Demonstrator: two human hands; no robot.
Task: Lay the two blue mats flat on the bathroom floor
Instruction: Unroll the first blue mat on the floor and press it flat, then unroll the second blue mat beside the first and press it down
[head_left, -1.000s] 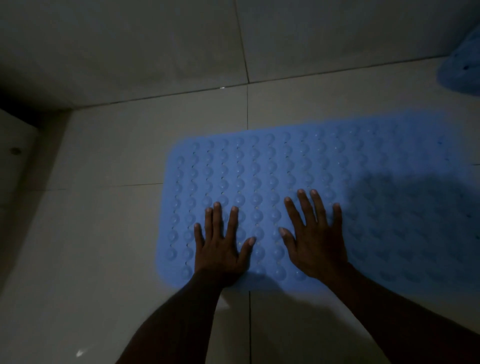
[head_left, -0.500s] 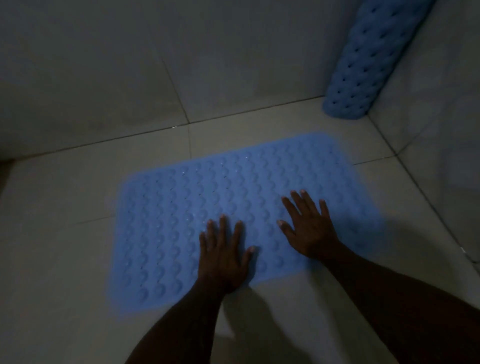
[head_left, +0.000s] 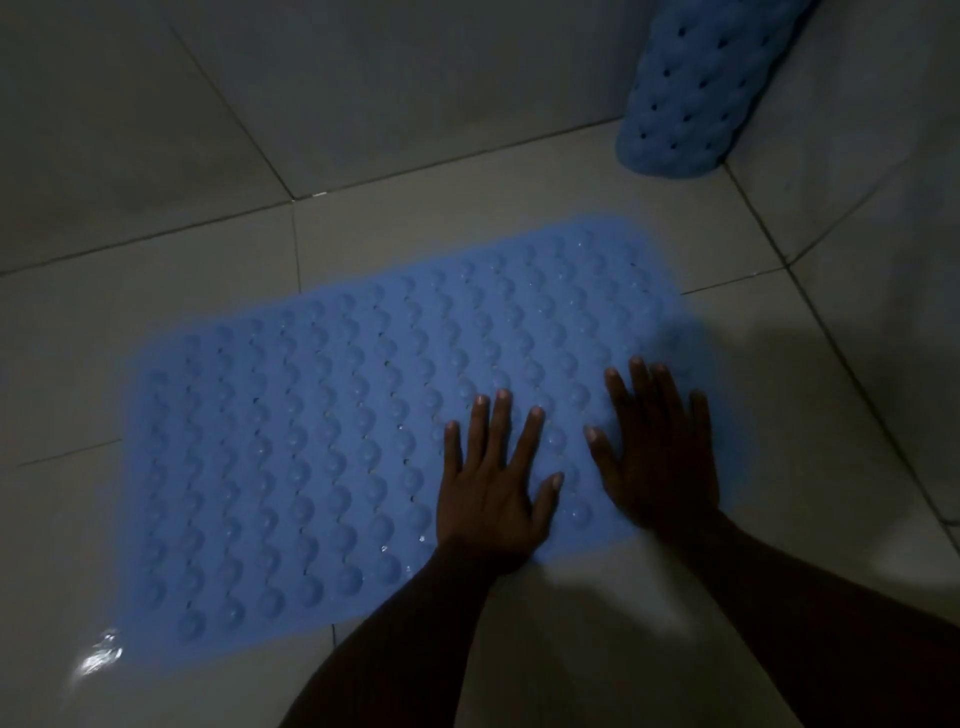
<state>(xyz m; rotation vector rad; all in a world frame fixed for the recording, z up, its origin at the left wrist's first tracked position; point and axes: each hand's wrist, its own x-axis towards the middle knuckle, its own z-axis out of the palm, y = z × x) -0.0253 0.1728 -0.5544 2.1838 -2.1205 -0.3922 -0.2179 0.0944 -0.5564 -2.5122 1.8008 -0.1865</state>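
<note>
A blue bumpy mat lies flat on the pale tiled floor, stretching from lower left to upper right. My left hand rests palm down on its near right part, fingers spread. My right hand presses flat beside it, close to the mat's right end, also with fingers apart. Neither hand holds anything. A second blue mat, dotted with small holes, leans curled and upright in the far right corner against the wall.
Tiled walls rise behind the mat and along the right side, meeting in the corner. Bare wet-looking floor tiles with a bright glint lie at the lower left. The room is dim.
Both hands have slid rightward along the flat mat toward its right end. My view has turned right, bringing the leaning second mat in the corner into sight.
</note>
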